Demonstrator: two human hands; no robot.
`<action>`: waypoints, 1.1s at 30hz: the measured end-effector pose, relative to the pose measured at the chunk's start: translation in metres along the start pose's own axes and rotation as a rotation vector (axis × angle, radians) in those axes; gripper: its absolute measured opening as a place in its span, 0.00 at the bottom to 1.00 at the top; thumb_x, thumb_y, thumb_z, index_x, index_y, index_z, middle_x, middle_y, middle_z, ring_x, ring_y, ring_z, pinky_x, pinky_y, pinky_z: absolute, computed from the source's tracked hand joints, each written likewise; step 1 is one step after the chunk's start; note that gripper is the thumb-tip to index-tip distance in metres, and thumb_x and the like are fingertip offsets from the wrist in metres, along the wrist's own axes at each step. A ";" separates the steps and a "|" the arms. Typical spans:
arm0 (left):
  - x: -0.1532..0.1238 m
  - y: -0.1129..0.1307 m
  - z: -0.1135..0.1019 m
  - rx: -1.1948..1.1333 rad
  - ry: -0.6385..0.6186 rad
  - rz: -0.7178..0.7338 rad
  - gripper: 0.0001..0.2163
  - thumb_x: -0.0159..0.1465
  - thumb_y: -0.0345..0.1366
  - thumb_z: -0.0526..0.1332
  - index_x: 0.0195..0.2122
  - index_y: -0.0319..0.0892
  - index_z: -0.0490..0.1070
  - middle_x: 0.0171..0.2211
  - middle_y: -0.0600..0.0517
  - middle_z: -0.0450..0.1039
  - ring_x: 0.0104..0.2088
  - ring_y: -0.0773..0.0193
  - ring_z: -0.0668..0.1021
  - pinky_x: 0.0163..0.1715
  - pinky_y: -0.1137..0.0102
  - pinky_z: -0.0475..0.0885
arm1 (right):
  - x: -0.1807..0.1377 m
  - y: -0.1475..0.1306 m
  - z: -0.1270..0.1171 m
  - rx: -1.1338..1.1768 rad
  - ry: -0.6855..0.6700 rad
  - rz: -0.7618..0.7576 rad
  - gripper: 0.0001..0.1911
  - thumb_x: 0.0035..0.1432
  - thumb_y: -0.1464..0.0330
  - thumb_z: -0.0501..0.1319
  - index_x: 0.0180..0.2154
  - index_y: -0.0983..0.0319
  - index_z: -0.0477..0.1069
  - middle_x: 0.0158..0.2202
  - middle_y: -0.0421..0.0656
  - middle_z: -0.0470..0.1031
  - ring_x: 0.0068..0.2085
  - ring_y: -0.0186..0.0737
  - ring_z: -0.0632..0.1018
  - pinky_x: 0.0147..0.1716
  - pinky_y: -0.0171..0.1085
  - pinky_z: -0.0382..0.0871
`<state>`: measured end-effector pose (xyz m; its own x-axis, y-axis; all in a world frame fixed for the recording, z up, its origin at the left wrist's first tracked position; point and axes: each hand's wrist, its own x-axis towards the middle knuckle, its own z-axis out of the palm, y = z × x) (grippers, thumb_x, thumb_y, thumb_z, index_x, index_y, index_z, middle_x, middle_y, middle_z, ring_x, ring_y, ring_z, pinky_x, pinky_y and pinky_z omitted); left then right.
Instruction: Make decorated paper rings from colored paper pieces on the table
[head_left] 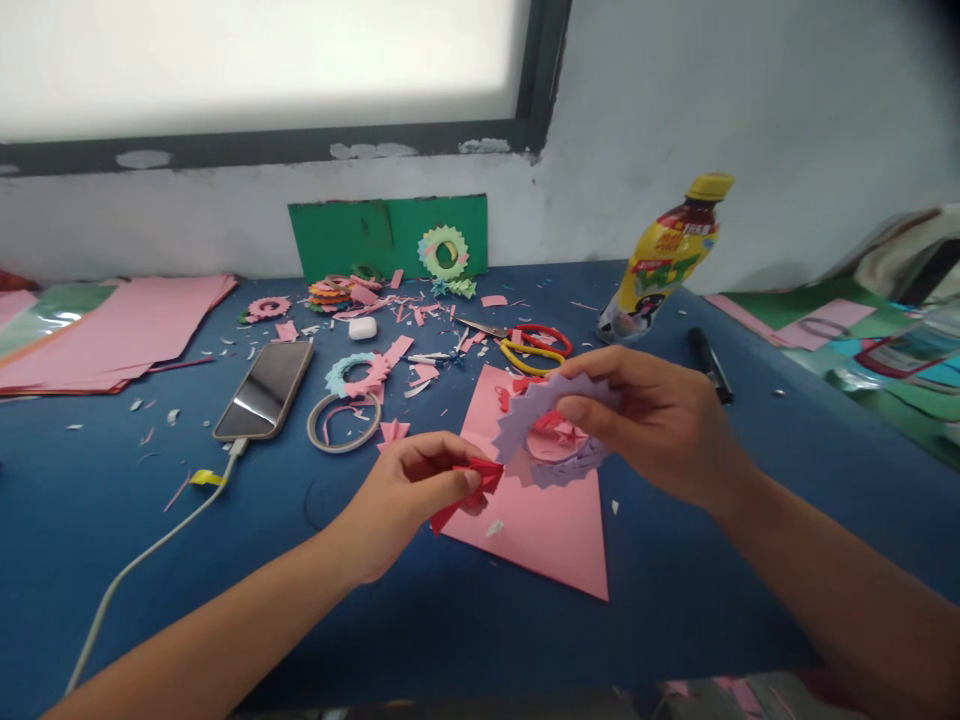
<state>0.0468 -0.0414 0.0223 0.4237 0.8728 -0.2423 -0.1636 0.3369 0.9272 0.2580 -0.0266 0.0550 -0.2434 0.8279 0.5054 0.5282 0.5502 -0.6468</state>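
My right hand [649,420] pinches the upper right of a lavender folded-paper ring [517,430] with a toothed edge, holding it above the table. In my left hand [431,475], thumb and fingers are closed on a red folded-paper piece [487,478], whose tip meets or nearly meets the ring's left side; I cannot tell if they touch. Beneath both hands lies a pink paper sheet [555,540]. Some red paper pieces [559,432] show through the ring's opening.
Scissors [536,345] lie behind the hands, among paper scraps. A tilted drink bottle [664,260] and a black pen-like object [709,365] are at right. A phone [266,390] on a cable, a tape roll [345,422], paper rings [358,374] and pink sheets [150,325] are at left.
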 end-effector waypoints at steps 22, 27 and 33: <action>0.003 0.002 -0.008 0.606 -0.111 -0.099 0.13 0.51 0.30 0.62 0.39 0.38 0.70 0.34 0.50 0.73 0.33 0.64 0.74 0.30 0.73 0.69 | 0.009 0.034 0.016 -0.165 -0.540 0.278 0.15 0.56 0.58 0.55 0.39 0.61 0.70 0.40 0.44 0.73 0.35 0.37 0.72 0.32 0.34 0.64; 0.000 0.009 -0.013 1.146 -0.117 0.076 0.11 0.53 0.29 0.55 0.35 0.42 0.73 0.33 0.52 0.75 0.32 0.64 0.74 0.33 0.72 0.67 | 0.005 0.029 0.021 -0.287 -0.613 0.131 0.10 0.57 0.64 0.56 0.39 0.62 0.70 0.36 0.44 0.74 0.33 0.37 0.73 0.31 0.34 0.64; -0.007 0.014 -0.017 1.400 -0.122 0.150 0.09 0.56 0.32 0.54 0.33 0.43 0.73 0.34 0.51 0.74 0.33 0.63 0.74 0.34 0.71 0.65 | -0.006 0.039 0.042 -0.398 -0.533 -0.155 0.08 0.57 0.70 0.56 0.38 0.63 0.71 0.38 0.46 0.75 0.41 0.44 0.73 0.41 0.41 0.66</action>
<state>0.0260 -0.0372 0.0319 0.5669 0.8084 -0.1586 0.7629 -0.4426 0.4713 0.2453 -0.0054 0.0029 -0.6537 0.7399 0.1589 0.6893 0.6688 -0.2787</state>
